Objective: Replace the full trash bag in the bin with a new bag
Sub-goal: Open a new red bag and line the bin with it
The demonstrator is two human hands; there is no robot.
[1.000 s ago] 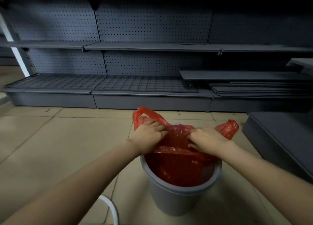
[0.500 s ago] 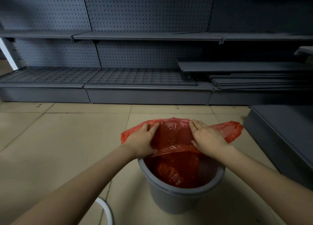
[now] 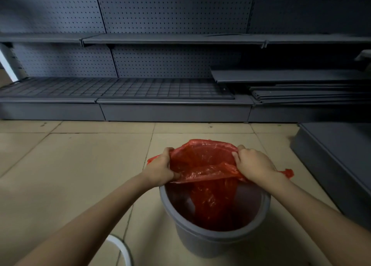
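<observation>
A grey round bin (image 3: 212, 239) stands on the tiled floor, low and right of centre. A thin red plastic bag (image 3: 202, 161) hangs into it, its mouth held wide above the far rim. My left hand (image 3: 160, 169) grips the bag's left edge. My right hand (image 3: 254, 163) grips the right edge, and one red handle (image 3: 288, 173) sticks out past my right wrist. The bag's lower part droops loosely down inside the bin. The bin's near rim is bare.
Grey shop shelving (image 3: 160, 39) with pegboard backs runs along the far side, its wire-grid base deck (image 3: 120, 89) just beyond the bin. Loose shelf panels (image 3: 301, 91) are stacked at the right. A low grey platform (image 3: 341, 149) stands right of the bin. A white curved object (image 3: 122, 247) lies at the bottom left.
Both hands have moved apart, from the middle of the bag to its left and right edges, and the bag's mouth is now stretched wide open above the bin.
</observation>
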